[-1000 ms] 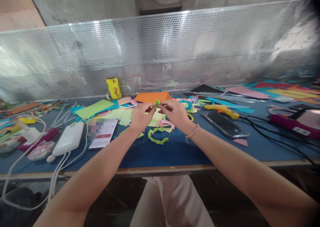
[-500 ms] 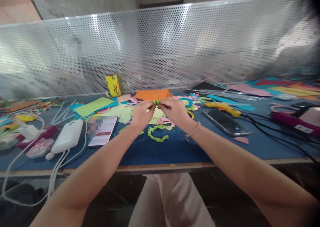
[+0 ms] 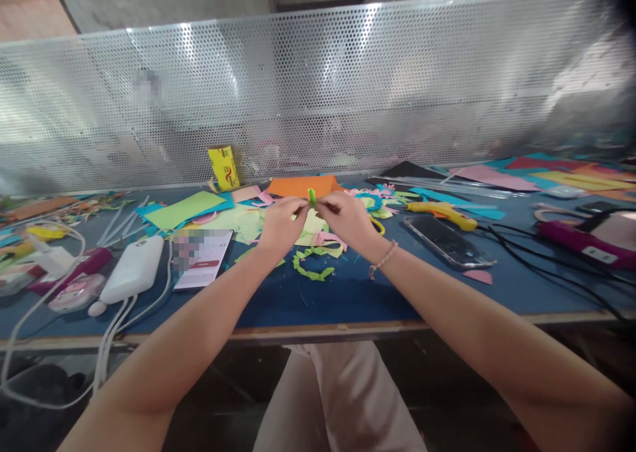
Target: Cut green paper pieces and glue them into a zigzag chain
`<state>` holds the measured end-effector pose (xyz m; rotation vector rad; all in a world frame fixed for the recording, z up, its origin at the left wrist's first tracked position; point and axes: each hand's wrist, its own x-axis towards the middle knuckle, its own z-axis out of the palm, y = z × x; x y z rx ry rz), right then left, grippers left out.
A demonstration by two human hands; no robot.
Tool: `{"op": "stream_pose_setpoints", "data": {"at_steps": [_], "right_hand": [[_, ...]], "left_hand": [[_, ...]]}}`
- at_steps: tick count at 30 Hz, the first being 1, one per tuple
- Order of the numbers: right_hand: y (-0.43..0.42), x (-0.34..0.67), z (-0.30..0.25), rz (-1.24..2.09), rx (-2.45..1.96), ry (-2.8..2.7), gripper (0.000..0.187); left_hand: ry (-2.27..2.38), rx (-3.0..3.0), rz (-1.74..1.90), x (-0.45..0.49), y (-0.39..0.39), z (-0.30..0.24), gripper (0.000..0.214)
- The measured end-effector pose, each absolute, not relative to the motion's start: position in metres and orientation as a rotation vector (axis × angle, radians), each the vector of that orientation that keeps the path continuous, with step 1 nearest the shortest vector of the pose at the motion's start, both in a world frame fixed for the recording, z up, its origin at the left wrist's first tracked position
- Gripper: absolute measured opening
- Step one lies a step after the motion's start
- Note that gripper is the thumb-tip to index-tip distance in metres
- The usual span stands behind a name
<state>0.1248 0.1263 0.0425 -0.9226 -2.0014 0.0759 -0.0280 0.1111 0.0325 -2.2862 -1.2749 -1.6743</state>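
Between my fingertips stands a small piece of green paper (image 3: 312, 196), its top poking up above the fingers. My left hand (image 3: 285, 221) pinches it from the left, and my right hand (image 3: 346, 219), with a bracelet at the wrist, pinches it from the right. The lower part of the piece is hidden by the fingers. Below the hands, a curved strip of folded green paper (image 3: 311, 270) lies on the blue tabletop (image 3: 318, 306). Pale green paper scraps (image 3: 248, 223) and an orange sheet (image 3: 298, 187) lie behind and around the hands.
To the left are a phone (image 3: 211, 263), a white power bank (image 3: 133, 270) with cables and a yellow box (image 3: 223, 168). On the right lie a yellow glue gun (image 3: 442, 215), a dark phone (image 3: 444, 241) and a purple power strip (image 3: 581, 246). A perforated metal panel (image 3: 318, 94) rises behind.
The green paper piece now stands more upright and narrower between my fingertips. Both hands stay in nearly the same place.
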Motion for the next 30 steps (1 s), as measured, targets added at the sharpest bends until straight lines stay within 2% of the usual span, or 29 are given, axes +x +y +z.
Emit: {"op": "stream_pose_setpoints", "data": {"at_steps": [5, 13, 21, 30], "right_hand": [[0.1303, 0.1225, 0.0373, 0.08, -0.892, -1.98, 0.012], [0.1292, 0.1234, 0.0345, -0.142, -0.737, -2.091, 0.014], [0.1299, 0.1268, 0.0347, -0.243, -0.71, -2.121, 0.013], [0.1308, 0.1276, 0.0375, -0.148, -0.673, -2.068, 0.01]], "left_hand": [[-1.239, -2.197, -1.553, -0.0279, 0.1115, 0.0315, 0.011], [-1.122, -2.172, -1.359, -0.027, 0.1141, 0.0288, 0.01], [-0.992, -2.167, -1.294, -0.0296, 0.1136, 0.0299, 0.01], [-0.956, -2.149, -1.379, -0.0309, 0.1177, 0.0284, 0.013]]}}
